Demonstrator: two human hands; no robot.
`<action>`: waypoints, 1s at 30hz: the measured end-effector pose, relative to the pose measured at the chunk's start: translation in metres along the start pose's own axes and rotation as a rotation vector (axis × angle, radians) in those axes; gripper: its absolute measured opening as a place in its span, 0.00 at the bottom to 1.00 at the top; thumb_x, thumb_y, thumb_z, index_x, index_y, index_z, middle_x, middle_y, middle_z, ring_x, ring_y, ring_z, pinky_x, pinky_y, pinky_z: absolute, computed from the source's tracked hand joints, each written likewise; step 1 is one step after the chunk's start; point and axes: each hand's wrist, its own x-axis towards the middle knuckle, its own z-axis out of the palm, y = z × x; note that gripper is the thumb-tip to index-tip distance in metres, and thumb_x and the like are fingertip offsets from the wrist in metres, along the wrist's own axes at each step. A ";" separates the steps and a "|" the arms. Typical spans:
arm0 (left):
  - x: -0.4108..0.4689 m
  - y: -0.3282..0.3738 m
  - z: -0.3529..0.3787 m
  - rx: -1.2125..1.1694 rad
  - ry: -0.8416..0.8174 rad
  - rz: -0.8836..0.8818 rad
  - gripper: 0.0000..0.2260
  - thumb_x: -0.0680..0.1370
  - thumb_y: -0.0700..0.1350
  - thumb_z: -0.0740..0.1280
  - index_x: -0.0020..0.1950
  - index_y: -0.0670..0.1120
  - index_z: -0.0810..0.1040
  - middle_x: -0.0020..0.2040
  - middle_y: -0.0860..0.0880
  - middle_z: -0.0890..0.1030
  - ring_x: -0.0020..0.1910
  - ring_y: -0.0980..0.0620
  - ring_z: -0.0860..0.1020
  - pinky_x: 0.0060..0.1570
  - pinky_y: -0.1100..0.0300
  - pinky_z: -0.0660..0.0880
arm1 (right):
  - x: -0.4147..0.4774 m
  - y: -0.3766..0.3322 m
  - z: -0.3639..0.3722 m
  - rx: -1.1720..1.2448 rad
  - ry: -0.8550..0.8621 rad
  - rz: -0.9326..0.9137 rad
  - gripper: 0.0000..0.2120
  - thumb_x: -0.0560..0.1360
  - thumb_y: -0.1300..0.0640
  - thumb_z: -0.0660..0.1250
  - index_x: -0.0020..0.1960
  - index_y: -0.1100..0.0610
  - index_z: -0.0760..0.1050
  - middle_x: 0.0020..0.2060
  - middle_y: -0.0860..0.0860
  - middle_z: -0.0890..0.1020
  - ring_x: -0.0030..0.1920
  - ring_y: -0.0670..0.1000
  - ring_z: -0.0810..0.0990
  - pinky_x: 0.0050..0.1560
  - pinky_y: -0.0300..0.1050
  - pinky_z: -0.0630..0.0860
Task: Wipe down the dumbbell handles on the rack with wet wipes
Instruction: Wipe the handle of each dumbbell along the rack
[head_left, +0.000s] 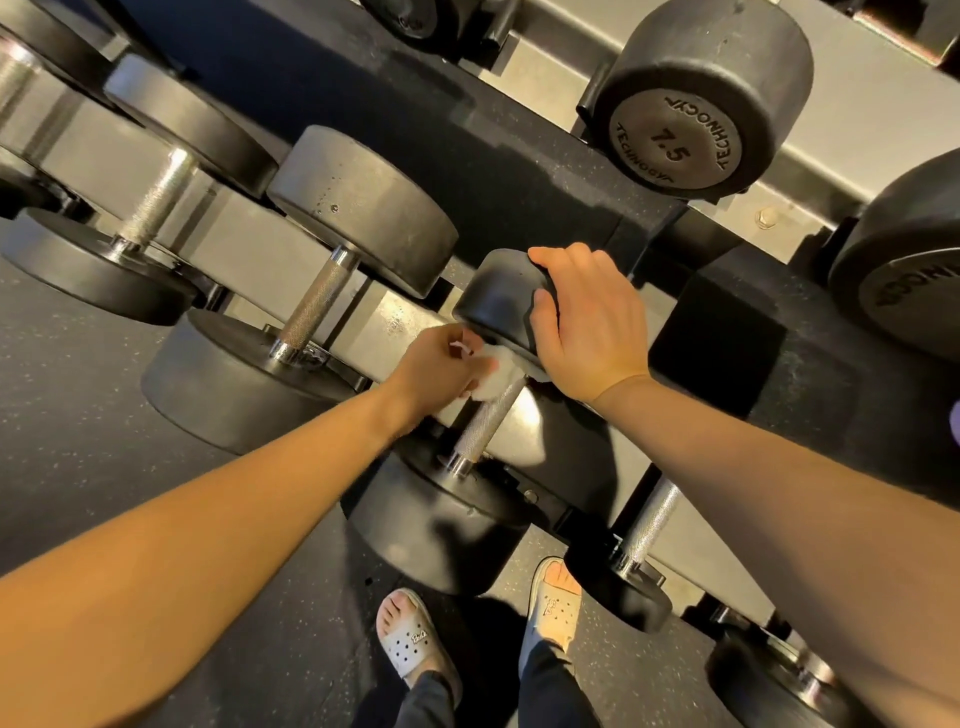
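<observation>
On the rack (392, 319), left grip (436, 364) pinches wipe (496, 376) round the handle (485, 421), lying front-to-back; right grip (592, 322) clasps far head (501, 296).

I see the handle (485, 418) is knurled metal, rough, with a glossy chrome collar (459, 464). At its 1 o'clock end the wet wipe (497, 375) looks like soft white cloth. The dumbbell head (498, 296) is matt black rubber, the rack (852, 130) smooth grey metal.

Dim, warm light from above glints on the chrome dumbbell handles (317, 306) and grey rack rail (831, 156). Dark shadows blot the nearest dumbbell head (441, 525). Wide-angle distortion bends the edges; the far-left dumbbells (156, 202) are blurred.
</observation>
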 end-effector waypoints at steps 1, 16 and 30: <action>0.003 0.004 0.008 0.000 0.074 -0.010 0.03 0.79 0.41 0.71 0.49 0.41 0.82 0.37 0.47 0.81 0.34 0.54 0.78 0.38 0.63 0.76 | 0.000 0.000 0.000 0.000 0.000 0.000 0.19 0.81 0.52 0.57 0.69 0.54 0.73 0.53 0.52 0.78 0.51 0.52 0.74 0.48 0.49 0.73; -0.009 0.011 0.002 0.586 -0.138 -0.047 0.03 0.78 0.37 0.66 0.45 0.40 0.78 0.43 0.44 0.82 0.40 0.47 0.80 0.41 0.56 0.79 | 0.000 0.003 0.002 0.003 -0.005 0.014 0.19 0.81 0.51 0.57 0.69 0.54 0.73 0.53 0.52 0.78 0.51 0.52 0.75 0.47 0.49 0.75; -0.041 -0.010 0.015 0.779 -0.136 -0.052 0.08 0.74 0.46 0.76 0.51 0.45 0.83 0.46 0.48 0.82 0.48 0.47 0.82 0.49 0.53 0.81 | 0.000 0.003 0.003 0.027 0.035 0.001 0.18 0.82 0.52 0.59 0.70 0.53 0.73 0.56 0.51 0.79 0.54 0.52 0.76 0.52 0.46 0.73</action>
